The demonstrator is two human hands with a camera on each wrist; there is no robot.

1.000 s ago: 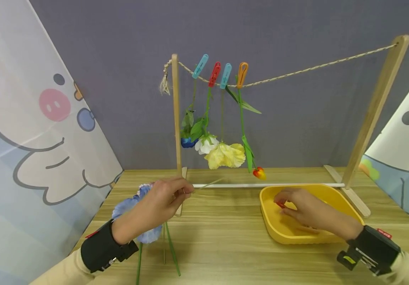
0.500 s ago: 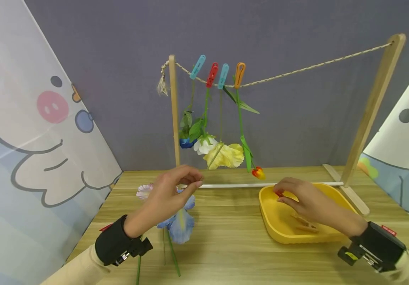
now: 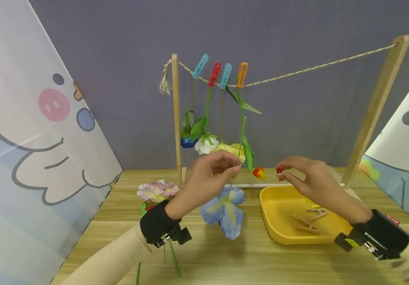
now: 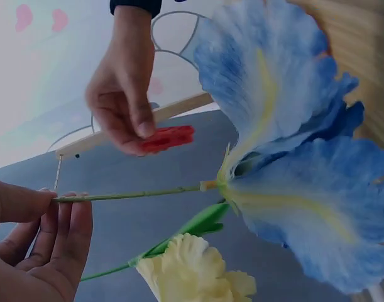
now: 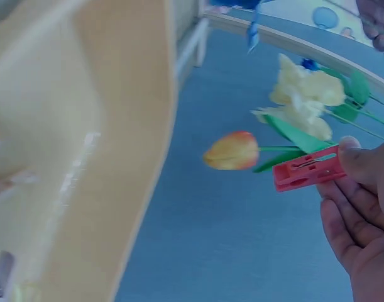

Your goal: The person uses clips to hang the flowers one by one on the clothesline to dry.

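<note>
1. Blue flower (image 3: 226, 209) hangs head-down above the table (image 3: 226, 253), left of the yellow tray (image 3: 279, 225); left hand (image 3: 209, 174) pinches its stem.
2. Right hand (image 3: 305, 180) pinches a red clothespin (image 3: 280, 173) above the tray's far edge.

Left hand (image 3: 209, 170) pinches a green stem; blue flower (image 3: 224, 209) with yellow streaks hangs below the grip. Right hand (image 3: 305, 180) pinches a red peg (image 5: 305, 168). Below it: yellow tray (image 3: 283, 233), tan pegs (image 3: 305, 223), probably wood. Beside the grip: orange-red tulip (image 3: 259, 172).
</note>
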